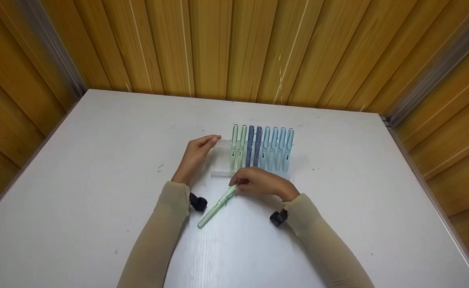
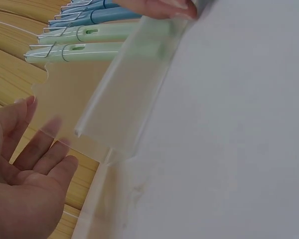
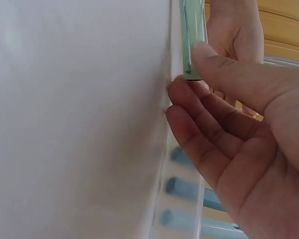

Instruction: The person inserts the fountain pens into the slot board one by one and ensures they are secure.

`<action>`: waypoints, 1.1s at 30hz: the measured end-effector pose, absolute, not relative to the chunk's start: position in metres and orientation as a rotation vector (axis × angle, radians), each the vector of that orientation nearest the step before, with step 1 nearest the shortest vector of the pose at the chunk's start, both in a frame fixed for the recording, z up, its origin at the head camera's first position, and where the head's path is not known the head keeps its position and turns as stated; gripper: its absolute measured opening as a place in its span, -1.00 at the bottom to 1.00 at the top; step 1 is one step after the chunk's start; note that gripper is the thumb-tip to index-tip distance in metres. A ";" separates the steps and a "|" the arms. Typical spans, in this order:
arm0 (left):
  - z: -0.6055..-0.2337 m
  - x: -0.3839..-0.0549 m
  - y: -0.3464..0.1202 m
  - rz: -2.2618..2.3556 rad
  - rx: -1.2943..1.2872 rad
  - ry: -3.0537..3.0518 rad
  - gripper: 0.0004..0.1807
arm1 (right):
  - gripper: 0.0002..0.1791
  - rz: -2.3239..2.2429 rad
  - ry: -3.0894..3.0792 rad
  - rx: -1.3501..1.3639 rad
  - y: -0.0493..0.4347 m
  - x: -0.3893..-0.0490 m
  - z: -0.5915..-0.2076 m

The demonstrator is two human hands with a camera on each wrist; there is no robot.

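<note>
A clear acrylic pen stand (image 1: pixel 221 173) holds a row of pens: two pale green pens (image 2: pixel 89 52) nearest its left end, two dark blue pens (image 1: pixel 254 146), then several light blue pens (image 1: pixel 278 149). My left hand (image 1: pixel 198 151) grips the stand's upper left edge; in the left wrist view some fingertips show through the clear panel (image 2: pixel 65 99). In front of the stand, my right hand (image 1: pixel 260 182) pinches a loose pale green pen (image 1: pixel 217 207) by its clip end between thumb and fingers (image 3: pixel 182 94). That pen slants toward me and to the left.
Beneath everything is a white table (image 1: pixel 98 180) with a few small dark marks. Wood-patterned walls (image 1: pixel 210 48) stand along its back and sides. A black wrist camera (image 1: pixel 198 202) sits at the left cuff, another camera (image 1: pixel 278 218) at the right cuff.
</note>
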State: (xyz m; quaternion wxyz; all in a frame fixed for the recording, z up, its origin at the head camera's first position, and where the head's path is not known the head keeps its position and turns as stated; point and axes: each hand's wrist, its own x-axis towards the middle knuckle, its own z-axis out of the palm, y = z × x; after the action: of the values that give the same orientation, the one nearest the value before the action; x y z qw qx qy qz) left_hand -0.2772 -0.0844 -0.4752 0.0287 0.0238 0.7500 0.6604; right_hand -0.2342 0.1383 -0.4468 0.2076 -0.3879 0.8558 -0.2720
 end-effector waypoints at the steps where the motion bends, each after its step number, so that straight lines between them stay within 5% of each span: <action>1: -0.475 -0.277 -0.085 2.038 0.076 2.312 -0.59 | -0.77 -0.767 2.377 -1.074 0.138 -0.235 -0.447; 33: -0.478 -0.277 -0.085 2.060 0.082 2.300 -0.60 | -0.59 -1.469 2.194 -0.729 0.150 -0.248 -0.444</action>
State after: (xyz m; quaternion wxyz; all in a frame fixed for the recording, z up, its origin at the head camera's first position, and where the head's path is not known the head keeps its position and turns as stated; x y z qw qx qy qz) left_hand -0.2765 -0.0845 -0.4780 0.0265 0.0266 0.7443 0.6667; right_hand -0.2475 0.1503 -0.4441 0.1999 -0.2606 0.7850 -0.5253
